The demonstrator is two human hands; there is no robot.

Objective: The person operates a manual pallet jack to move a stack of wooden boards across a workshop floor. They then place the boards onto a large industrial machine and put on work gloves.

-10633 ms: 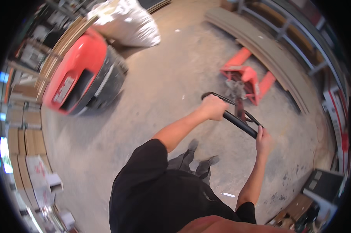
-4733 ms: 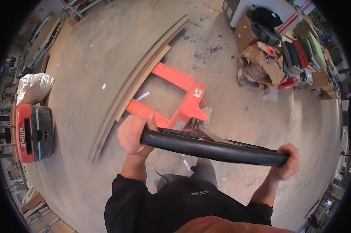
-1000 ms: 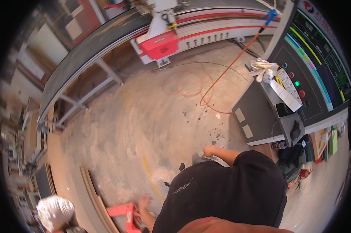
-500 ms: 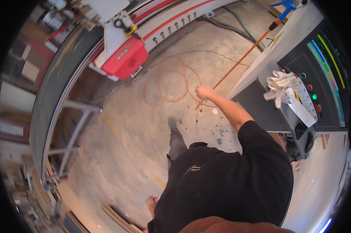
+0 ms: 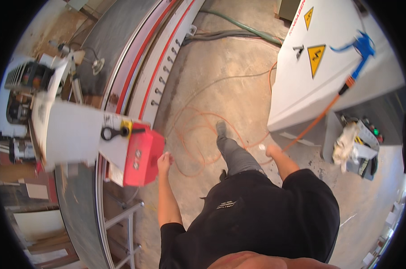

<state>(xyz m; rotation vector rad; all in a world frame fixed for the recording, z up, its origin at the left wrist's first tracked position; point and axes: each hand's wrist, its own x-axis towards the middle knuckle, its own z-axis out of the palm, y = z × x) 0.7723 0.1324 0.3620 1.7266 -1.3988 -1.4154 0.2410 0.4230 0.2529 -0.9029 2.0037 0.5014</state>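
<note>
Torso in black T-shirt (image 5: 261,215) fills bottom centre, grey trouser leg (image 5: 242,154) reaching ahead on concrete floor (image 5: 185,89). Right hand (image 5: 272,151) out front-right, fingers look curled; orange hose (image 5: 313,119) comes down right beside it, pictures don't show whether it's gripped. Left hand (image 5: 165,162) slack, fingers loosely bent and partly spread, nothing visible in it; right next to red housing (image 5: 144,159) on the machine head, contact unclear. Black ring-ended tool (image 5: 115,133) lies by the housing. More orange hose lies in loops on the floor, between machine bed (image 5: 167,65) and white cabinet (image 5: 295,89). Blue air blow gun (image 5: 362,49) tops the hose at the cabinet, near 2 yellow warning triangles (image 5: 316,58). Pale gloves (image 5: 345,144) on console shelf, right. Far: green hose (image 5: 243,29), dark cables (image 5: 221,36) across floor.
</note>
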